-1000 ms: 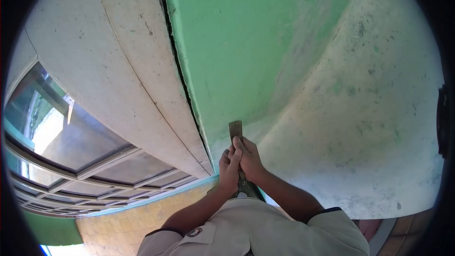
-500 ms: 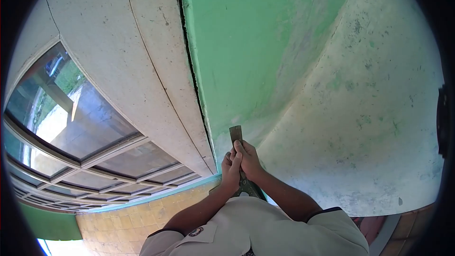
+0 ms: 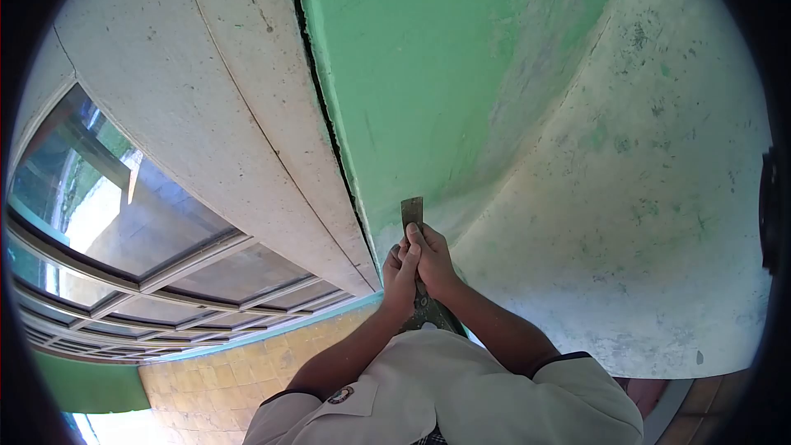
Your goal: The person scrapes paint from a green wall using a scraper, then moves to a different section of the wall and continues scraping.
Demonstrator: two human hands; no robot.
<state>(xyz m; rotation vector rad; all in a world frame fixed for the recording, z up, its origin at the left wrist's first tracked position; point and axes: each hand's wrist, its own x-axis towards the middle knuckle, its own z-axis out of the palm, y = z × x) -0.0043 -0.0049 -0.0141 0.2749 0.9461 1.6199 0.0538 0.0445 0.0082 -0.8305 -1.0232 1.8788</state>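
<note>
A scraper with a flat, worn metal blade points up and away from me, its blade over the lower part of the green wall strip. Both hands are wrapped round its handle, which they mostly hide. My right hand grips it from the right, thumb lying along the top near the blade. On the other side my left hand is closed, pressed against the right one. Scuffed grey patches run along the green paint's right side.
A pale wall with green flecks meets the green strip at a corner on the right. To the left stand a whitish frame and a paned window. Yellowish tiles cover the floor below.
Both hands and the scraper have moved a little up along the green wall. The head view has shifted slightly; the grip looks the same.
</note>
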